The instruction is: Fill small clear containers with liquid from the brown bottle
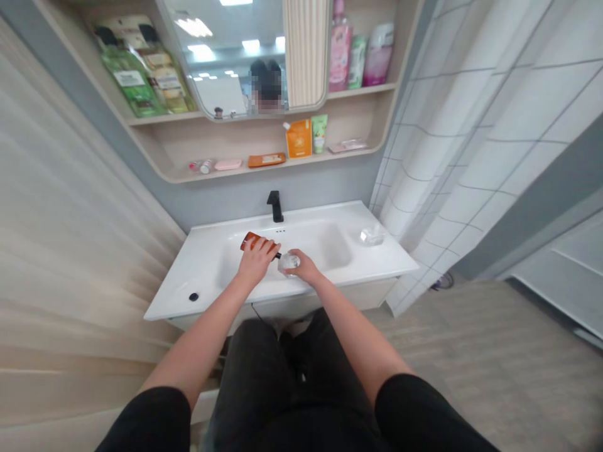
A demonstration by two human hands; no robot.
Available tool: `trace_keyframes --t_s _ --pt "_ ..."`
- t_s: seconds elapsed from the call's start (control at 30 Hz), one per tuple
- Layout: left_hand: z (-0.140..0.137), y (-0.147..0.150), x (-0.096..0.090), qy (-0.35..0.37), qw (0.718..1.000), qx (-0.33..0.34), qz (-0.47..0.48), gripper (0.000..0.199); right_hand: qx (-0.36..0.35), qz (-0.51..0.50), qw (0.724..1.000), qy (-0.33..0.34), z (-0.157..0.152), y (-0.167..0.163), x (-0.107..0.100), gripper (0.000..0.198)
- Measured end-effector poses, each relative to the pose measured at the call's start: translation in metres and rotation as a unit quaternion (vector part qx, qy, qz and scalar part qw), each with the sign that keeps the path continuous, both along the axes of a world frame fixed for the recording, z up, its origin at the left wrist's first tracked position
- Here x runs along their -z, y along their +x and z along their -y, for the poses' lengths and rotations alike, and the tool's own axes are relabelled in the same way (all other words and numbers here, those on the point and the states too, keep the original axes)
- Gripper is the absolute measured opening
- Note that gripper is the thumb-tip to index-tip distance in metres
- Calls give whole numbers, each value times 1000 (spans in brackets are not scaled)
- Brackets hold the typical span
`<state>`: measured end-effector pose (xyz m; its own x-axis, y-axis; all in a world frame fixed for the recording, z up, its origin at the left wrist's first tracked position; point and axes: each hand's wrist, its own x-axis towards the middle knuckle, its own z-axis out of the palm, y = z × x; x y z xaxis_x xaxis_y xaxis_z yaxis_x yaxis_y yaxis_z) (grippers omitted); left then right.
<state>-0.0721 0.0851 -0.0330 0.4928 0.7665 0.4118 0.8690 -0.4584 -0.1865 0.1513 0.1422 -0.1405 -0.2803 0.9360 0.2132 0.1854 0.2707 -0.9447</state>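
**Low, Slow and Lined Up**

The wide, glossy white countertop runs in front of the person, and its recessed white basin is a sensible place to work above: any drip should rinse away easily. At the back stands a square-cut matte black tap, far enough off that both wrists have room to turn.

Over the front of the basin I see a translucent amber-brown bottle held at a slant, its base up to the left and its neck end lower to the right. The left hand has its fingers wrapped around the body. That looks a firm hold; I'd roll the wrist a little at a time rather than tip all at once.

The right hand grips a small, clear, glass-like vessel from its right side, right beside the bottle's short black neck. I can't tell whether the two touch, or whether anything is flowing. By the slant, the step looks like pouring, best done with the neck just inside the rim, the vessel level and the eyes on the fill.

Smallest is a round black disc at the countertop's front left, safely away from both hands.
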Motion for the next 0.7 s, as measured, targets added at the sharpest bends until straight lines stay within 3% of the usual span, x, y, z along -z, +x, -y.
trace_keyframes --t_s 0.7 --pt "-6 12 -36 43 988 79 -127 53 11 -11 1000 -8 -4 -2 2 81"
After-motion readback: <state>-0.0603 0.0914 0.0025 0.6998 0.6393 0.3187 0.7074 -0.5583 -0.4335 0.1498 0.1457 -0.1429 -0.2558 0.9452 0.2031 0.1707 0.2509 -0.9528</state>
